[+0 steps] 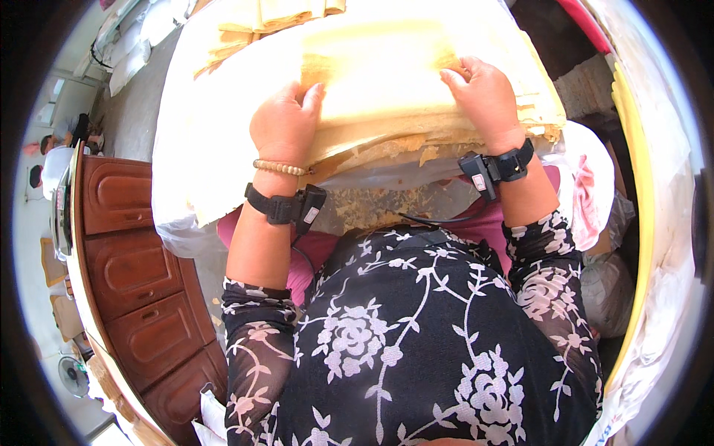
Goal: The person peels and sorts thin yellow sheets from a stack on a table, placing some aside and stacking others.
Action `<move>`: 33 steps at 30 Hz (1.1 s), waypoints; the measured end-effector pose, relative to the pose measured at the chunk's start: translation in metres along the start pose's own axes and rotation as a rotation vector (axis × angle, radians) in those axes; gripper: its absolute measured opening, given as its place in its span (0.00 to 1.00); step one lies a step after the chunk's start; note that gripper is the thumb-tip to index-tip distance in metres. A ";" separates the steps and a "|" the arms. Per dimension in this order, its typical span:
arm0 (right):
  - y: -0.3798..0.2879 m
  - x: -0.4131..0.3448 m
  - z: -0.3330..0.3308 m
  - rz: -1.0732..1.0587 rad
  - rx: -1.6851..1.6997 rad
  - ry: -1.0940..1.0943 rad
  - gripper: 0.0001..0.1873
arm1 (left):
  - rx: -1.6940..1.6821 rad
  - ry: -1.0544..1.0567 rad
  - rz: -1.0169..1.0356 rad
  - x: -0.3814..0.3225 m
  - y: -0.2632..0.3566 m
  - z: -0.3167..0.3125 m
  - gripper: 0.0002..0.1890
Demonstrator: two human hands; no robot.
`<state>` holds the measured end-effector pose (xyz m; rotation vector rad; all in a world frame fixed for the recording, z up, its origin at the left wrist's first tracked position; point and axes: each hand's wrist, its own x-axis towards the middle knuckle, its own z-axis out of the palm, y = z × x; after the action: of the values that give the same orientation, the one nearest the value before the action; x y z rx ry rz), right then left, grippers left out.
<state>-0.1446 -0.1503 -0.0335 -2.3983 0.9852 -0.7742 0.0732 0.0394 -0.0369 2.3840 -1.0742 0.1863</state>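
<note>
Before me is a broad stack of thin yellow sheets (390,139), possibly bean curd skin, with ragged, flaking edges on the near side. My left hand (284,120) pinches a yellow sheet (385,92) on the top of the stack between thumb and fingers. Over on the other side, my right hand (485,95) grips the same sheet, thumb towards the middle. Glare washes out much of the surface, so the sheet's outline is hard to follow. Folded yellow pieces (279,17) lie beyond the hands at the far left of the stack.
White plastic sheeting (184,234) hangs below the stack on the left. A brown wooden cabinet (134,251) stands at left, with a fan (72,374) beyond. At right are a pink cloth (584,206) and a yellow edge (641,223). Yellow flakes (368,206) litter the floor.
</note>
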 end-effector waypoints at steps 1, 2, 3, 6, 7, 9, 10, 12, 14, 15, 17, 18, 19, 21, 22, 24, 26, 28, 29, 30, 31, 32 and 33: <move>0.000 -0.001 0.002 0.008 -0.087 0.061 0.17 | 0.036 -0.016 -0.004 0.001 0.004 -0.001 0.22; -0.001 -0.003 0.003 0.016 -0.175 0.121 0.19 | 0.035 -0.021 0.000 0.002 0.007 -0.002 0.22; -0.003 -0.004 0.005 0.019 -0.173 0.119 0.19 | 0.089 -0.061 -0.020 0.003 0.008 -0.003 0.21; 0.000 -0.010 0.005 -0.297 -0.387 0.424 0.24 | 0.164 0.067 0.062 -0.004 0.010 0.002 0.17; 0.012 -0.015 0.007 -0.457 -0.291 0.168 0.24 | 0.181 0.239 0.160 -0.006 0.011 0.005 0.17; 0.017 -0.020 0.006 -0.611 -0.191 -0.089 0.25 | 0.219 0.237 0.385 0.003 0.006 0.004 0.19; 0.010 -0.025 0.002 -0.622 -0.224 -0.081 0.25 | 0.255 0.234 0.607 0.008 0.003 0.004 0.23; 0.008 -0.025 -0.002 -0.630 -0.263 -0.070 0.25 | 0.066 0.015 0.680 0.010 0.000 0.006 0.24; 0.016 -0.017 -0.006 -0.635 -0.207 -0.171 0.28 | -0.057 -0.200 0.746 0.005 0.004 0.004 0.25; 0.017 -0.013 -0.010 -0.636 -0.211 -0.165 0.28 | -0.057 -0.194 0.750 0.006 0.007 0.001 0.25; 0.018 -0.007 -0.017 -0.603 -0.128 -0.237 0.27 | 0.032 -0.205 0.771 0.008 0.010 -0.002 0.24; 0.019 -0.006 -0.017 -0.605 -0.127 -0.230 0.27 | 0.036 -0.201 0.775 0.010 0.008 -0.003 0.24; 0.020 -0.005 -0.017 -0.605 -0.071 -0.220 0.24 | 0.023 -0.221 0.757 0.014 0.003 -0.005 0.21; 0.026 -0.003 -0.019 -0.606 -0.015 -0.206 0.21 | 0.013 -0.239 0.741 0.016 -0.004 -0.017 0.19; 0.034 -0.003 -0.022 -0.619 -0.024 -0.171 0.17 | -0.005 -0.322 0.637 0.014 -0.002 -0.029 0.16; 0.042 -0.006 -0.029 -0.638 -0.027 -0.136 0.13 | -0.135 -0.410 0.493 0.006 -0.011 -0.046 0.08; 0.042 -0.016 -0.038 -0.483 0.324 -0.242 0.08 | -0.400 -0.481 0.385 -0.004 -0.031 -0.049 0.07; 0.043 -0.018 -0.034 -0.253 0.393 -0.226 0.09 | -0.958 -0.502 0.001 -0.022 -0.034 -0.044 0.12; 0.044 -0.018 -0.031 -0.023 0.457 -0.206 0.12 | -0.958 -0.505 0.000 -0.023 -0.036 -0.037 0.12; 0.041 -0.013 -0.026 -0.026 0.458 -0.212 0.12 | -0.961 -0.452 -0.106 -0.020 -0.038 -0.032 0.13; 0.036 -0.003 -0.020 -0.044 0.401 -0.127 0.14 | -0.960 -0.394 -0.212 -0.017 -0.039 -0.030 0.13; 0.030 0.005 -0.014 -0.062 0.344 -0.042 0.16 | -0.879 -0.321 -0.221 -0.015 -0.034 -0.028 0.13; 0.025 0.012 -0.011 -0.065 0.340 -0.044 0.16 | -0.885 -0.318 -0.223 -0.009 -0.033 -0.019 0.13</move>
<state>-0.1566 -0.1774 -0.0353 -2.1507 0.6968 -0.8336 0.0929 0.0733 -0.0363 1.7100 -0.7701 -0.6387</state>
